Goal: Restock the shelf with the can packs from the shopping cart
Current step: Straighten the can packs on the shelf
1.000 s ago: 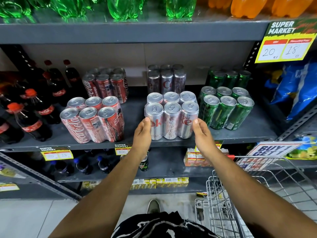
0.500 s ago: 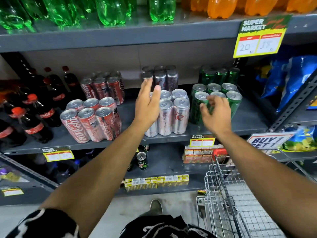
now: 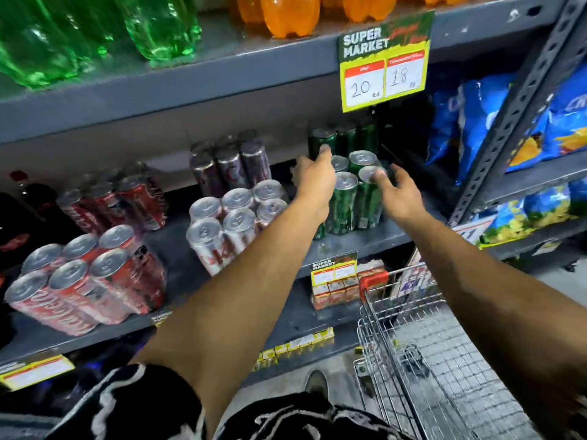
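A green can pack point(image 3: 346, 201) stands at the right end of the middle shelf point(image 3: 365, 244), with a second green pack point(image 3: 349, 138) behind it. My left hand point(image 3: 314, 181) lies against the front pack's left side, fingers stretched toward the rear pack. My right hand point(image 3: 397, 195) is at its right side, fingers spread and touching a can top. Neither hand is closed around the pack. A silver can pack point(image 3: 235, 223) stands to the left, apart from both hands. The shopping cart point(image 3: 409, 315) is at lower right; I see no can packs in its basket.
Red cola can packs point(image 3: 79, 287) and dark cola bottles point(image 3: 19, 211) fill the shelf's left. Green bottles point(image 3: 158, 27) and orange bottles point(image 3: 286, 14) line the shelf above. A price sign point(image 3: 386, 58) hangs over the green cans. Blue snack bags point(image 3: 476, 122) sit behind a grey upright point(image 3: 521, 106).
Both hands let go of the silver pack and moved right to the green pack. The view has swung right and closer to the shelf.
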The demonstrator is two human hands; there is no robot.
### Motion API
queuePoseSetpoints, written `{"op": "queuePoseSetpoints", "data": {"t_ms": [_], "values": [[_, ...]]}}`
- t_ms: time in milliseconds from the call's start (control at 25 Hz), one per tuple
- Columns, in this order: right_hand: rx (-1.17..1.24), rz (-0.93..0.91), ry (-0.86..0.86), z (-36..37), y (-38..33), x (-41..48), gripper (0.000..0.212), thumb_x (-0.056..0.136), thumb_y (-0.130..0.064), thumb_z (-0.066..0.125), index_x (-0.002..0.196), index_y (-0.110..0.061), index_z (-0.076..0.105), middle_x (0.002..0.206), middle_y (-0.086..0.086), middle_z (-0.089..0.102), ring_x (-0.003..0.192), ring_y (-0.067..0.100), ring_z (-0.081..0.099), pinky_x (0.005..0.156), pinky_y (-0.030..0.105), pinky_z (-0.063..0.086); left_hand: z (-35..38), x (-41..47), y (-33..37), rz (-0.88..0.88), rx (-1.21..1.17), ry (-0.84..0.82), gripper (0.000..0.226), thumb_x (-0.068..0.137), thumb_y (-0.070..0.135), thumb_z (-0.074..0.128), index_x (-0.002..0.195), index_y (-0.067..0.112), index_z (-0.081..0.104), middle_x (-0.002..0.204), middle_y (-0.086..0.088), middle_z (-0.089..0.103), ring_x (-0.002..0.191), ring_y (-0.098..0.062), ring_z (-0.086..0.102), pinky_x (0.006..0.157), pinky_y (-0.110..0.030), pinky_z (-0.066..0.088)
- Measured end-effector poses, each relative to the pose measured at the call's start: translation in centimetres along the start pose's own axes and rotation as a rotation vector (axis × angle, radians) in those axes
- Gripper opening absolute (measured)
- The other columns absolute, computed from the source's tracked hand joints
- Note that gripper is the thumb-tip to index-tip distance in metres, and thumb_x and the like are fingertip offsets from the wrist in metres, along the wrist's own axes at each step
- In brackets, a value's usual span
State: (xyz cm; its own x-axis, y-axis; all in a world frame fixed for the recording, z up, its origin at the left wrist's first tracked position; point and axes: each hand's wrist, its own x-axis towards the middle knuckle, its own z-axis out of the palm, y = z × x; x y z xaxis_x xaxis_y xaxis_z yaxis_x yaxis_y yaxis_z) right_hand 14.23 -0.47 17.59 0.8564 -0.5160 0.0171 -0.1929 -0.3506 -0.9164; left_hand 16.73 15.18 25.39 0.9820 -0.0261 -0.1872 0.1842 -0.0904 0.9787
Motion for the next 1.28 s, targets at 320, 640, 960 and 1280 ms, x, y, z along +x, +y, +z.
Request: {"op": "queuePoseSetpoints", "data": {"t_ms": [320, 640, 960, 1280], "values": [[0.089, -0.084, 0.065, 1.5, 1.8, 0.8, 0.061, 0.087, -0.063, 0.046, 0.127, -0.018, 0.057, 0.124, 0.003, 0.063, 0.114, 0.018, 0.056, 0.087, 0.025, 0.037, 1.4, 1.9, -0.9, -0.065, 0.330, 0.162, 0.052, 0.089, 0.042, 0.044, 0.130, 0.012, 0.054, 0.144, -0.016, 0.048, 0.135, -0.037, 0.039, 0.109, -0.052, 0.035], [0.063, -0.070, 0.094, 0.0, 2.4, 1.3, 0.044, 0.088, -0.058, 0.044, 0.094, -0.019, 0.064, 0.076, -0.007, 0.061, 0.076, 0.011, 0.055, 0.065, 0.025, 0.038, 1.3, 1.2, -2.3, -0.093, 0.189, 0.189, 0.010, 0.081, 0.016, 0.053, 0.087, 0.012, 0.059, 0.081, -0.005, 0.059, 0.067, -0.023, 0.054, 0.058, -0.028, 0.039], [-0.001, -0.058, 0.162, -5.6, 4.0, 3.4, 0.043, 0.095, -0.044, 0.038, 0.111, -0.011, 0.061, 0.098, 0.005, 0.058, 0.092, 0.022, 0.052, 0.077, 0.027, 0.034, 4.9, -0.1, -4.6, -0.071, 0.153, 0.040, 0.045, 0.090, 0.023, 0.057, 0.133, 0.016, 0.047, 0.083, 0.009, 0.048, 0.065, -0.003, 0.043, 0.052, -0.019, 0.032], [0.003, -0.074, 0.222, -5.3, 3.6, 3.4, 0.041, 0.099, -0.034, 0.036, 0.115, -0.005, 0.059, 0.117, 0.022, 0.063, 0.104, 0.033, 0.055, 0.078, 0.028, 0.033, 4.7, 0.2, -5.3, -0.081, 0.122, 0.023, 0.026, 0.087, 0.032, 0.063, 0.106, 0.015, 0.061, 0.079, 0.005, 0.058, 0.069, -0.015, 0.054, 0.066, -0.025, 0.042]]}}
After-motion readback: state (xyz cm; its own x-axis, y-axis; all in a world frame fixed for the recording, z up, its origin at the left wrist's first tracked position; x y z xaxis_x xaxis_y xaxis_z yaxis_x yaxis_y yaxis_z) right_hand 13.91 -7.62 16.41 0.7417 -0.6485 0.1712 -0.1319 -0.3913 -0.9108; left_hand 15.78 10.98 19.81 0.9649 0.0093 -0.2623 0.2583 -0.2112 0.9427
